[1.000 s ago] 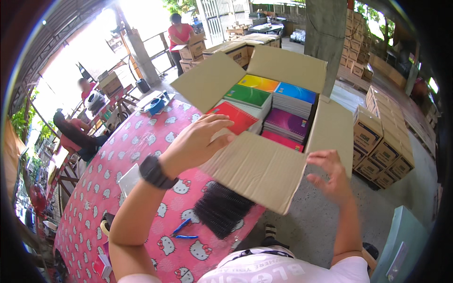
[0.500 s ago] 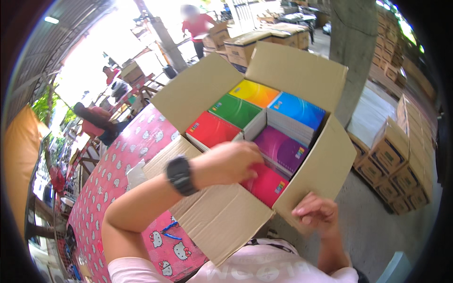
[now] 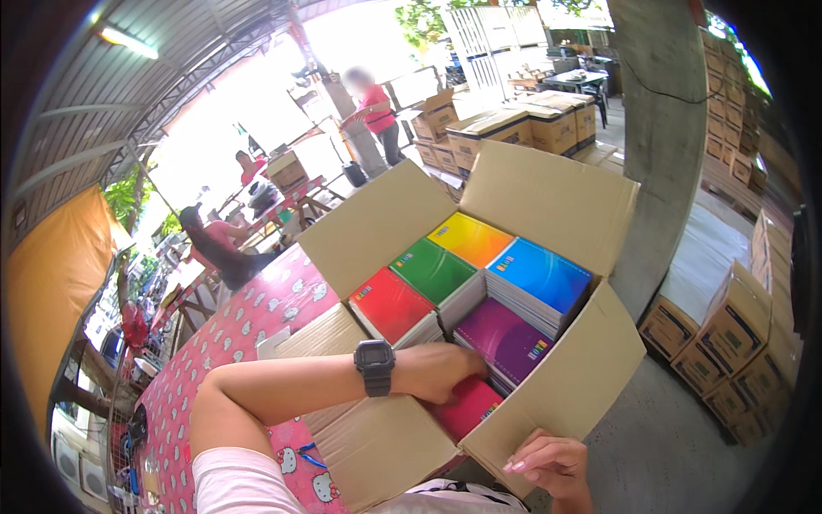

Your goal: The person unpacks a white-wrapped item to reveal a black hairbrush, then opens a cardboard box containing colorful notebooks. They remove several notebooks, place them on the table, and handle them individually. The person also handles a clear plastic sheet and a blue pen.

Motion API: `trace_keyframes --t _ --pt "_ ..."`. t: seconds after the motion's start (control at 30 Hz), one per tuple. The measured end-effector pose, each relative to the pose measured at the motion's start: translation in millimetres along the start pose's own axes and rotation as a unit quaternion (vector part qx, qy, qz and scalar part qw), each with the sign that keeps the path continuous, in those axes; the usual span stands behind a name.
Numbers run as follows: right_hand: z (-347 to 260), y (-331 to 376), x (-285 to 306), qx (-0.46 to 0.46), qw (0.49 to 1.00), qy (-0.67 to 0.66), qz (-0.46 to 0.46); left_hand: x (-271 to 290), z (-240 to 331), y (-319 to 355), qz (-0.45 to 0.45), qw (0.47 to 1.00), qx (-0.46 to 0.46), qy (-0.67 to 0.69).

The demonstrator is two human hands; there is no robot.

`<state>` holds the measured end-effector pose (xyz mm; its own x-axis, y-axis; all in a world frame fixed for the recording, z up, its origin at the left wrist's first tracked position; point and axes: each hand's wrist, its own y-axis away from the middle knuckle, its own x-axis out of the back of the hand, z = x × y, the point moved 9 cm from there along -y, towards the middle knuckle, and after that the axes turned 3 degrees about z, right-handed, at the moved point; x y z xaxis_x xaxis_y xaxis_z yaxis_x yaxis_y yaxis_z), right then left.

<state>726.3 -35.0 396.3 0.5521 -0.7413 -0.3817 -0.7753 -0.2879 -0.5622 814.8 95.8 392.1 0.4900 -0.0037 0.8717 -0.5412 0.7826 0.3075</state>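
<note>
Reaching down into the box [image 3: 548, 193] with the left hand [image 3: 441, 370], in at the meeting of the purple notebooks [image 3: 497, 336] and the pink notebooks [image 3: 467, 411]. Bending the fingers [image 3: 469, 361] downward there, with tips hidden among the stacks; cannot tell whether grasping or merely touching. Wearing a black watch [image 3: 374, 368] on that wrist.

Holding the right hand [image 3: 552, 463] just outside the right flap [image 3: 582, 368], near its lower corner, with fingers released and loosely curled around nothing; cannot tell whether brushing the cardboard.

Packed inside the box in two rows, far to near: on the left, yellow notebooks [image 3: 473, 238], green notebooks [image 3: 432, 272] and red notebooks [image 3: 390, 301]; on the right, blue notebooks [image 3: 541, 272], then purple, then pink. Stacked higher in blue than in purple. Spread outward on every side, with all flaps open.

To the left, under a pink cloth printed with white cat figures, the counter [image 3: 214, 368]. On it, partly hidden by the near flap [image 3: 377, 458], blue pliers [image 3: 312, 457]. Farther back, closed cartons [image 3: 531, 124], and near them a person [image 3: 377, 107] in a pinkish-red shirt. To the right, on the floor, more stacked cartons [image 3: 728, 334].
</note>
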Motion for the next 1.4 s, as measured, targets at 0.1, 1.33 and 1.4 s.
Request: trace_keyframes --t 0.1,1.33,1.4 --pt "2.1 -1.4 2.3 -0.028 0.999 -0.002 0.023 -5.4 -2.4 -5.2 -0.033 0.999 -0.033 -0.004" --pt "11.8 -1.5 4.1 -0.091 0.994 -0.048 -0.035 -90.0 -25.9 -57.6 -0.416 0.907 -0.05 -0.033" --pt "11.9 -1.4 4.3 -0.09 0.994 -0.047 -0.034 -95.2 -26.0 -58.9 -0.426 0.903 -0.06 -0.013"
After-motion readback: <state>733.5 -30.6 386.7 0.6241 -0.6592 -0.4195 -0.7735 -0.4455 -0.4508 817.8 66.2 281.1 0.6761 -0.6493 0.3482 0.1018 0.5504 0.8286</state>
